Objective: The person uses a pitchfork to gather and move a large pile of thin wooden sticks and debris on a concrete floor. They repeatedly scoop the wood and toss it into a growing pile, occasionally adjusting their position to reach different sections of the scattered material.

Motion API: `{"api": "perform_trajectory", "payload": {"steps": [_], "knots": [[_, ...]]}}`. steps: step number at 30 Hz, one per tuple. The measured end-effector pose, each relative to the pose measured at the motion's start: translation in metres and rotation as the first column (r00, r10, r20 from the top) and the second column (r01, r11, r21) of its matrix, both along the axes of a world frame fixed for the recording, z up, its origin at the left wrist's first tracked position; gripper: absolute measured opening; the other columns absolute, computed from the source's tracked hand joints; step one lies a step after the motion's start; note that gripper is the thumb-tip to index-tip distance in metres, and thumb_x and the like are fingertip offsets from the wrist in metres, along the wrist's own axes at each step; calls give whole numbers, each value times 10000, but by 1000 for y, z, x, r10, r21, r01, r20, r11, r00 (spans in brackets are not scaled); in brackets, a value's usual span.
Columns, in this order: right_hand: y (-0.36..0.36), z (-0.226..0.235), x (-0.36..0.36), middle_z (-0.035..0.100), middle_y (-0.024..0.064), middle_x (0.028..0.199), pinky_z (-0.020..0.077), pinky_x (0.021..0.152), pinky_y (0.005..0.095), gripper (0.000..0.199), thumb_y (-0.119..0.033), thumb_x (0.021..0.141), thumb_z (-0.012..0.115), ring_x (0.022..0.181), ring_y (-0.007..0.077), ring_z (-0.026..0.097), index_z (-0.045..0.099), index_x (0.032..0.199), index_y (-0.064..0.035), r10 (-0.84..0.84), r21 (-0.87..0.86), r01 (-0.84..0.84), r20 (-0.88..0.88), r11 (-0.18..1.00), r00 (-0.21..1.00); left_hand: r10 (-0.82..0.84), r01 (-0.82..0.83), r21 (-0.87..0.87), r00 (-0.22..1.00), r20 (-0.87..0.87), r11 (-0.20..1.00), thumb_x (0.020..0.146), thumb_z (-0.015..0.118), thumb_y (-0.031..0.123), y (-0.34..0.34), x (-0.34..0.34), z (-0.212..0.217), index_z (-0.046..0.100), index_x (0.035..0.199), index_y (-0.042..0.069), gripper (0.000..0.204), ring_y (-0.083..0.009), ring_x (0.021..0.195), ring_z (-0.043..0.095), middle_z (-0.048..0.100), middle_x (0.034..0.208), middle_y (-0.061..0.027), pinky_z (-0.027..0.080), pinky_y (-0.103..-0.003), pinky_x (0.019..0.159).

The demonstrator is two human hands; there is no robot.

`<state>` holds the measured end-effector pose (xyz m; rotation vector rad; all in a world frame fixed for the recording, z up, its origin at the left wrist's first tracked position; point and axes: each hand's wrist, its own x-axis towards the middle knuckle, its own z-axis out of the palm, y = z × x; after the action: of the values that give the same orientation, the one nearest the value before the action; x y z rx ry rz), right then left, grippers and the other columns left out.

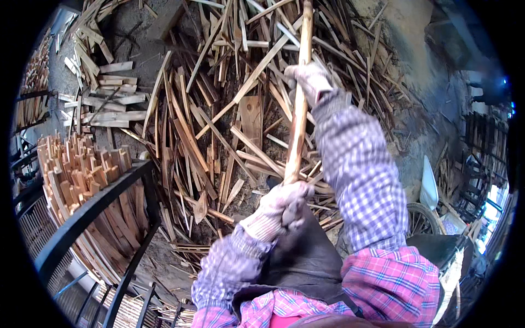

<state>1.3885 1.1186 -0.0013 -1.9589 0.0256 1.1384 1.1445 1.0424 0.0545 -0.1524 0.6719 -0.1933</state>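
A long, pale wooden pole runs away from me and leaves the picture at the top, so its far end is hidden from view. My left hand, in a whitish work glove, is closed round its near end, close to my body. Farther up, my right hand, also gloved, grips the same pole. Beneath the pole lies a loose heap of wood strips, pointing every which way. A wider board lies among them, left of the pole.
At the left, a dark metal rack holds an upright bundle of wood strips. Short wood pieces lie stacked at the far left. On the right are a spoked wheel and a white scoop-shaped thing.
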Motion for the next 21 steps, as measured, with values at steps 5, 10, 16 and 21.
{"api": "perform_trajectory", "payload": {"steps": [5,10,16,21], "knots": [[-48,-48,-72,504,44,515,440,395,286,151,-118,716,628,398,165,492,525,637,-41,-26,30,25,15,999,1000,-28,61,224,989,-148,973,855,597,246,-52,-72,-29,573,942,21,243,-57,360,368,422,501,65,305,-225,343],[-107,-4,-181,531,16,556,452,407,241,120,-132,771,635,435,115,507,557,736,-47,-82,147,92,-71,985,994,-27,88,301,979,-202,949,819,630,196,-106,-172,-1,579,926,33,202,-59,346,357,418,512,51,290,-226,331],[-187,18,-353,518,29,520,398,369,260,137,-114,766,631,408,129,489,562,674,-39,-85,269,102,-75,958,994,-21,58,189,981,-193,980,766,677,194,-180,-343,42,550,934,20,273,-75,376,377,433,549,25,313,-236,352],[-214,70,-419,540,17,560,432,372,237,151,-77,749,651,411,104,501,511,799,-47,-152,176,170,-111,970,982,-165,197,134,961,-223,971,770,670,159,-216,-409,77,597,928,-14,246,-75,421,448,543,632,-30,328,-201,364]]}}
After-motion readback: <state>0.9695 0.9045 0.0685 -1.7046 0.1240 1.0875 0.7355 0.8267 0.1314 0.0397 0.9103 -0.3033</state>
